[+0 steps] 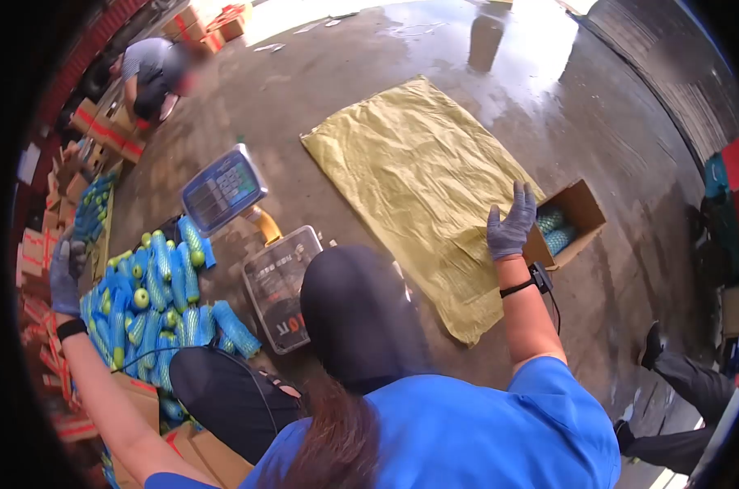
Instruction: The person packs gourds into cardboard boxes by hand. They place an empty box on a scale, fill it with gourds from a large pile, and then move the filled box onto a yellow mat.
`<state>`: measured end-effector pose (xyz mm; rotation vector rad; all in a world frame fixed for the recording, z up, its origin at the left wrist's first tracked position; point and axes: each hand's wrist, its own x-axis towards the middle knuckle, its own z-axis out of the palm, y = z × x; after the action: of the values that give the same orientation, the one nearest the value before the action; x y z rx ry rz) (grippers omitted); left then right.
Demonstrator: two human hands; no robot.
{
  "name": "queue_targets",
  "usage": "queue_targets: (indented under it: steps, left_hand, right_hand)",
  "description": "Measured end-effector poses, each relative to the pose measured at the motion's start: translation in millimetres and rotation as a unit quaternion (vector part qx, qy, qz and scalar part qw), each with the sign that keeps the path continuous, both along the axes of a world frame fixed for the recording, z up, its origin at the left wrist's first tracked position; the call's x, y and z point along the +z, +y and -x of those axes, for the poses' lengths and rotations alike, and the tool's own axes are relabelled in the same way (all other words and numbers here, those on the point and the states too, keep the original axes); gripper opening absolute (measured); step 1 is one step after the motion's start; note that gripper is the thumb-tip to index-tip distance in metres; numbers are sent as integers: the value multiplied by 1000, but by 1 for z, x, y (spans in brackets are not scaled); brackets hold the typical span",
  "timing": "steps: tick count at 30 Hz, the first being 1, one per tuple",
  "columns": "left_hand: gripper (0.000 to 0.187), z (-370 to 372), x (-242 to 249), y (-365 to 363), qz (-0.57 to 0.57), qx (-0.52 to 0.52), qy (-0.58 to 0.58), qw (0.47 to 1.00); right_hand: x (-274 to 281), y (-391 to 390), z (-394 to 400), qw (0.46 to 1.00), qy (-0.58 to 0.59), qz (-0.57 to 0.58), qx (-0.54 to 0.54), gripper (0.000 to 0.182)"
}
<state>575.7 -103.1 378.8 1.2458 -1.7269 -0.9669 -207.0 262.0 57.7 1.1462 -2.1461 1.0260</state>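
My left hand (65, 275), in a grey glove, is raised at the far left beside a pile of long green vegetables (153, 297) in blue net sleeves. Its fingers are apart and partly bent, with nothing seen in them. My right hand (512, 226), also gloved in grey, stands with fingers spread at the near side of an open cardboard box (583, 213). Inside that box lie a few net-wrapped vegetables (558, 239). A flattened yellow woven sack (418, 187) covers the floor to the left of this hand.
A platform scale (281, 285) with a blue display head (224, 189) stands between the pile and the sack. At the upper left a person (153, 77) crouches near cartons (108, 130). Another person's legs (687, 399) show at the right. More boxes line the left edge.
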Motion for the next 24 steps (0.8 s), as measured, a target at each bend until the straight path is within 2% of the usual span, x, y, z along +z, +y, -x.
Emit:
queue_targets:
  steps: [1, 4, 6, 7, 8, 9, 10, 13, 14, 16, 18, 20, 22, 23, 24]
  left_hand:
    - [48, -45, 12, 8, 20, 81, 64, 994]
    - [48, -128, 74, 84, 90, 215, 93, 968]
    - [46, -199, 122, 151, 112, 184, 88, 972]
    - [44, -212, 146, 195, 141, 207, 31, 968]
    - [42, -215, 168, 244, 109, 164, 53, 979]
    - [41, -258, 183, 281, 121, 208, 67, 968]
    - [41, -306, 194, 320, 132, 254, 82, 955]
    - [42, -325, 202, 456, 178, 275, 107, 939]
    - [42, -311, 187, 495, 175, 308, 106, 929]
    - [46, -264, 141, 546, 118, 165, 150, 968]
    - [51, -178, 80, 567, 100, 193, 140, 966]
    - [55, -170, 6, 591, -23, 256, 140, 956]
    - [55, -144, -70, 593, -118, 320, 95, 935]
    - [53, -138, -115, 593, -147, 341, 96, 924]
    - [51, -160, -193, 593, -93, 382, 18, 919]
  right_hand:
    - [4, -19, -19, 999, -29, 0, 41, 70]
    - [25, -71, -61, 986, -44, 28, 161, 69]
    - [45, -100, -92, 973, -46, 48, 221, 65]
    - [55, -111, -107, 968, -50, 38, 243, 63]
    - [65, -119, -121, 964, -53, 25, 261, 61]
    - [76, -128, -135, 954, -36, 50, 294, 58]
    - [87, -136, -151, 948, -36, 56, 312, 53]
    - [118, -166, -190, 918, -27, 88, 386, 46]
    - [128, -173, -205, 907, -89, 72, 404, 44]
    - [147, -188, -234, 875, -152, 50, 456, 41]
    - [163, -207, -259, 825, -144, 50, 544, 38]
    - [182, -212, -292, 809, -148, 34, 568, 35]
    - [209, -209, -328, 786, -76, -26, 613, 34]
    - [224, -205, -348, 786, -56, -68, 612, 35]
    - [233, -203, -365, 778, -53, -72, 621, 35]
